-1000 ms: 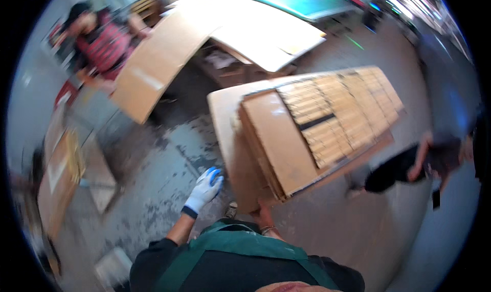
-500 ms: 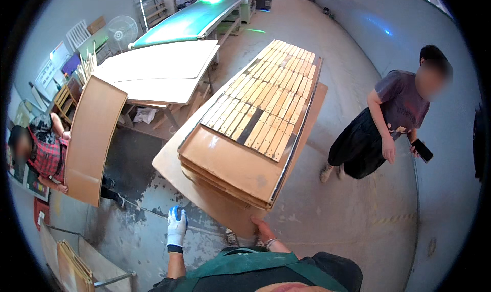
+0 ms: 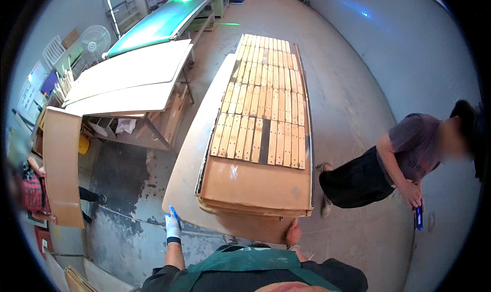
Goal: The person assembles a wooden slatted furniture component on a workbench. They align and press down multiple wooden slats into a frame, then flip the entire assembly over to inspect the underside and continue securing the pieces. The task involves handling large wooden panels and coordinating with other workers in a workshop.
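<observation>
Before me stands a stack of tan boards [image 3: 255, 187], topped by rows of narrow drilled wooden slats [image 3: 250, 100] with one dark slat among them. A larger tan board [image 3: 204, 210] with rounded corners lies under the stack. My left hand [image 3: 173, 225], in a white and blue glove, is at that board's near left corner with its fingers stretched out; whether it touches is hard to tell. My bare right hand [image 3: 293, 232] is closed on the larger board's near edge, below the stack's right corner. What carries the stack is hidden.
At left, a person in a checked top [image 3: 36, 192] holds a tan panel [image 3: 64, 164]. A table with white boards [image 3: 128, 79] stands by a green conveyor [image 3: 163, 23]. Close on the right, another person [image 3: 409, 148] holds a phone [image 3: 419, 218]. A fan [image 3: 95, 42] is at far left.
The stack has swung round to point straighter ahead of me. My left hand has come to the large board's corner. My right hand stays at its edge. The person at right now has both hands together.
</observation>
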{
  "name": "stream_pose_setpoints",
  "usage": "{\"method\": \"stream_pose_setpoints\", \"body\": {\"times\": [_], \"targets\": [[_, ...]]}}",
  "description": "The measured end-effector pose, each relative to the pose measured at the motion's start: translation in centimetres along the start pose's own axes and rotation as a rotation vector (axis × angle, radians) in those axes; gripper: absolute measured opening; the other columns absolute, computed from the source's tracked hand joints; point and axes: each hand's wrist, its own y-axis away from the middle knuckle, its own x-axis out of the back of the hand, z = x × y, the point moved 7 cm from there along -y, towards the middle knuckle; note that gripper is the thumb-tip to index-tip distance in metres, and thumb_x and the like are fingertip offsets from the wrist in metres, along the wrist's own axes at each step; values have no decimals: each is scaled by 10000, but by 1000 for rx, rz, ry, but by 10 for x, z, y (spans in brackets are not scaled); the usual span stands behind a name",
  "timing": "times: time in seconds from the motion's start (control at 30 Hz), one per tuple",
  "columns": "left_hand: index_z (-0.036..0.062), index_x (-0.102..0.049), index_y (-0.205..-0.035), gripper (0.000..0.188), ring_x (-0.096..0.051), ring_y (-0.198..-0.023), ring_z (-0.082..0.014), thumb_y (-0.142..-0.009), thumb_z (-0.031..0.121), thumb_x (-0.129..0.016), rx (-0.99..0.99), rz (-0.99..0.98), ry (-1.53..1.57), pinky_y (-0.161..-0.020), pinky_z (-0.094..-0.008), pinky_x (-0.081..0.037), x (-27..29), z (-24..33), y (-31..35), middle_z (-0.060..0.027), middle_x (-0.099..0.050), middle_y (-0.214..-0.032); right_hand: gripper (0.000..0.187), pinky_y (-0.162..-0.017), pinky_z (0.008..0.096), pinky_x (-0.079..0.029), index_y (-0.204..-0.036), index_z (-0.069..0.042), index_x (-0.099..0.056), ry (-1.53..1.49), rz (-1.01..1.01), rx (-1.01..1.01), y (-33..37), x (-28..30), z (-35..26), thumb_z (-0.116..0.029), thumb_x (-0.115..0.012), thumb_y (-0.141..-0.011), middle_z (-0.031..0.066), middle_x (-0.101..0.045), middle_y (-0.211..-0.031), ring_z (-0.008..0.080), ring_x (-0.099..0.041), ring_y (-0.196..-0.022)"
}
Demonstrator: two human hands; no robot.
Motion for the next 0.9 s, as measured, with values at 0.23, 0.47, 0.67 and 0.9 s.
{"method": "stream_pose_setpoints", "body": {"times": [0.23,0.47,0.67,0.9], "targets": [[-14,-543,-1329,636,-688,-1012,-288,-986,518,-607,309,-38,234,-807,-455,-599,0,-19,12,-174,-658,-1198,699,-791,598,-482,-1059,32,-691,255,-1,-141,-17,11,13,-510,-249,-1070,326,-675,-1002,548,-617,-941],[-6,-501,-1391,655,-685,-1043,-321,-1006,519,-570,318,-139,304,-839,-455,-599,-9,-16,11,-180,-636,-1270,636,-753,617,-464,-968,-17,-698,269,125,21,-13,13,-6,-494,-289,-1066,296,-682,-913,539,-619,-882],[12,-567,-1303,608,-687,-1005,-270,-1015,546,-531,361,-168,138,-793,-408,-593,-5,-27,1,-148,-676,-1176,568,-693,612,-461,-979,-36,-681,226,100,80,-23,1,11,-452,-306,-1074,280,-676,-863,529,-610,-827],[-18,-610,-1249,587,-678,-910,-205,-1041,517,-487,43,-233,-105,-754,-370,-559,6,-52,-8,-113,-695,-1109,719,-836,581,-480,-1037,26,-698,267,43,-165,-6,13,-26,-523,-235,-1049,303,-692,-1049,518,-638,-987]]}}
